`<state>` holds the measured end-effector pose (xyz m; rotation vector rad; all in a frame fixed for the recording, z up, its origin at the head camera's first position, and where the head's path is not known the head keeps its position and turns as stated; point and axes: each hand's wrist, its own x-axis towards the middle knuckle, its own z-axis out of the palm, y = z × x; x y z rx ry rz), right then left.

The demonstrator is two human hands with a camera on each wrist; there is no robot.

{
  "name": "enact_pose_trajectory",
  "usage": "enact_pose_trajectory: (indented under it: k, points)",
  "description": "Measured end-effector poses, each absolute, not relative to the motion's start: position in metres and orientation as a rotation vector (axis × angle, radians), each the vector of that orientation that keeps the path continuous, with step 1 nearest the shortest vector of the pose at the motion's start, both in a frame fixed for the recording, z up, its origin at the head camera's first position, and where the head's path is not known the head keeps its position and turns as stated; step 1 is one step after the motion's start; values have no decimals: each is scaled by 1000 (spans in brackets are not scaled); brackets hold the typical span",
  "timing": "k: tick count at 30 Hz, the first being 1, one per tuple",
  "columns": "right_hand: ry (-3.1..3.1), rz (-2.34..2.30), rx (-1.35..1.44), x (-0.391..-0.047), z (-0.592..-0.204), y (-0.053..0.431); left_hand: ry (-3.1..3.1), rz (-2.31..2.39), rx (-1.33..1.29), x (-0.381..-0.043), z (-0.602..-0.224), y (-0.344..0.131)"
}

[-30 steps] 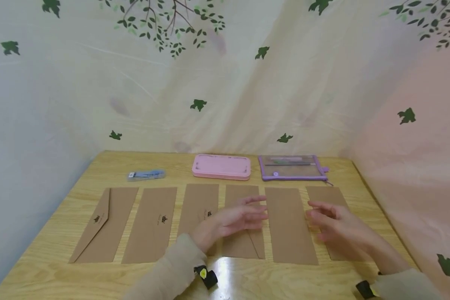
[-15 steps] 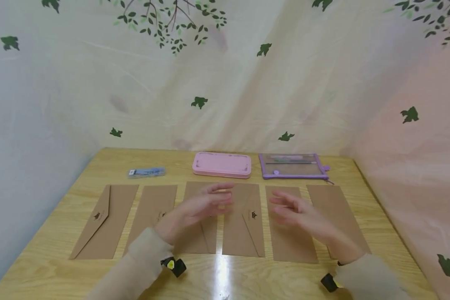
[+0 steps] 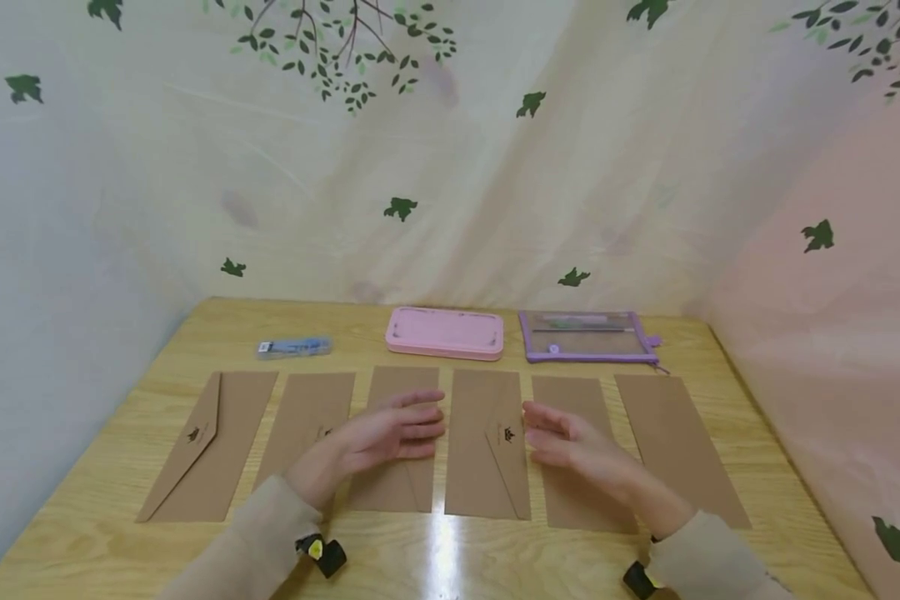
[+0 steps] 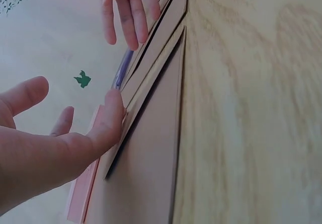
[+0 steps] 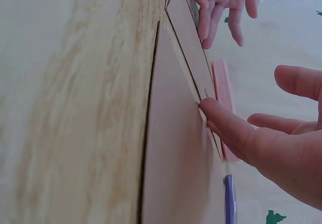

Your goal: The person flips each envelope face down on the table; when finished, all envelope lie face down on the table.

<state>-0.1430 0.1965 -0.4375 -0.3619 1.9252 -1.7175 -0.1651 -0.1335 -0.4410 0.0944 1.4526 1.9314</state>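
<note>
Several brown paper envelopes lie in a row on the wooden table. In the head view my left hand (image 3: 393, 429) is over the third envelope from the left (image 3: 390, 492), fingers extended and holding nothing. My right hand (image 3: 581, 450), also with loosely extended fingers and nothing in them, is above the plain fifth envelope (image 3: 588, 504). Between the two hands lies the fourth envelope (image 3: 476, 450), its flap side up with a small black crown print. Each wrist view shows the opposite hand too, the right hand (image 4: 132, 12) and the left hand (image 5: 221, 7), palms facing inward.
Behind the row sit a slim clear case with blue contents (image 3: 294, 347), a pink pencil box (image 3: 444, 333) and a purple-edged zip pouch (image 3: 588, 343) with pens. Further envelopes lie at far left (image 3: 225, 467) and far right (image 3: 686, 458). Printed cloth surrounds the table (image 3: 390, 558).
Both hands have moved left: the left from the fourth envelope to the third, the right from near the sixth to the fifth. The envelopes have stayed in place.
</note>
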Motion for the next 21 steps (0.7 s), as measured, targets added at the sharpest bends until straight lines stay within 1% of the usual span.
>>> enact_pose_trajectory:
  k: [11,21]
  points:
    - [1887,-1703,-318,-143,-433,192,1432,1897,99,-168,-443,-137]
    - [1827,-1716,-304,-144,-432,192,1405,1872,104,-172,-441,-130]
